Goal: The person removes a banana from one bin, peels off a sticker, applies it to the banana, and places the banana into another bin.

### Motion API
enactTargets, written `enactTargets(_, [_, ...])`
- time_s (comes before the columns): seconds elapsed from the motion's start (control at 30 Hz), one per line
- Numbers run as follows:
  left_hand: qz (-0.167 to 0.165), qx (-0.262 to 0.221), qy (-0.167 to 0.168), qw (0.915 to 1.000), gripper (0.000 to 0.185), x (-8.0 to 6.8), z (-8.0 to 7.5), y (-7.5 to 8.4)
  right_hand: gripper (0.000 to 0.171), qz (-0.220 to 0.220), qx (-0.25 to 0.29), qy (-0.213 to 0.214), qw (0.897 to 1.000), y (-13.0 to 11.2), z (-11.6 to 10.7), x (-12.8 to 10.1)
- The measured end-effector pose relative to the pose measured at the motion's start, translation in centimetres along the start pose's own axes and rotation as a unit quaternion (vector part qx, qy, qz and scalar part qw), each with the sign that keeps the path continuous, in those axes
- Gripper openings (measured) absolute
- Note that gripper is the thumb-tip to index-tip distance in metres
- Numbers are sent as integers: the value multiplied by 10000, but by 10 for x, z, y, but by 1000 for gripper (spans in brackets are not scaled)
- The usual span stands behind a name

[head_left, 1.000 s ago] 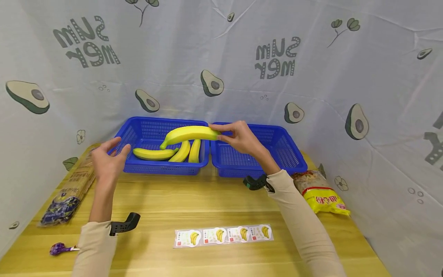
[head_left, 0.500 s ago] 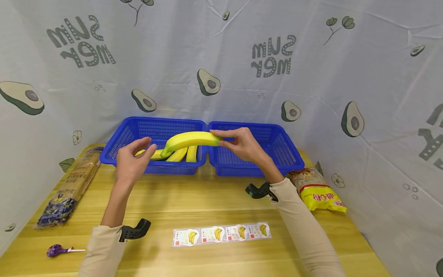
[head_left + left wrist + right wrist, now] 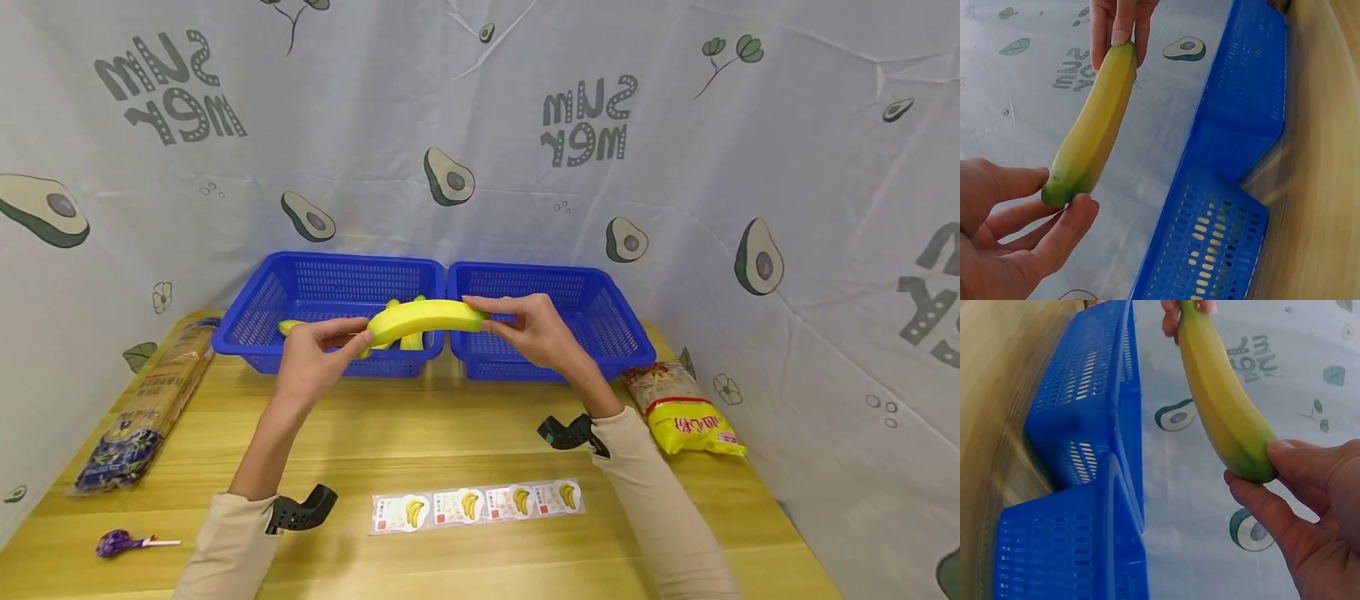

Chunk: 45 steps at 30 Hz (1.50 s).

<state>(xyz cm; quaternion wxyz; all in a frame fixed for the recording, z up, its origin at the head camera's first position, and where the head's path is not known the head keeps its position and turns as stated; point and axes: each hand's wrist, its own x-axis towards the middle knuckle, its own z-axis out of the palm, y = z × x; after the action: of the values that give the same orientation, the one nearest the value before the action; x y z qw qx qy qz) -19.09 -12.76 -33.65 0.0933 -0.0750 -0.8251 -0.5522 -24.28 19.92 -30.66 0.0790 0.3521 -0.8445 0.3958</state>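
Yellow banana held aloft, ends pinched by fingers of left hand and right hand; other bananas in blue basket, count uncertain, partly hidden.

Left hand and held banana partly hide bananas in left basket; I can't read small print on stickers toward table's cropped front edge.

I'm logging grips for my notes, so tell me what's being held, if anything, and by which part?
One yellow banana, held by both ends: the left hand pinches the stem end, the right hand the blunt, dark-tipped end.
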Motion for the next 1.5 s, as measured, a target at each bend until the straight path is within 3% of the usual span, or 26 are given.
enactTargets(0.3, [-89, 149, 138, 9998, 31, -6, 12, 4, 44, 27, 353, 52, 9994, 4, 5, -17])
enactTargets(0.67, [-48, 427, -1, 9991, 27, -18, 21, -3, 42, 169, 666, 56, 9976, 9, 13, -41])
enactTargets(1.13, [-259, 535, -366, 9976, 22, -29, 32, -13, 41, 349, 881, -129, 9954, 24, 24, -64])
enactTargets(1.5, [-196, 609, -616, 9960, 19, -33, 45, -28, 37, 595, 1206, -252, 9906, 37, 35, -82])
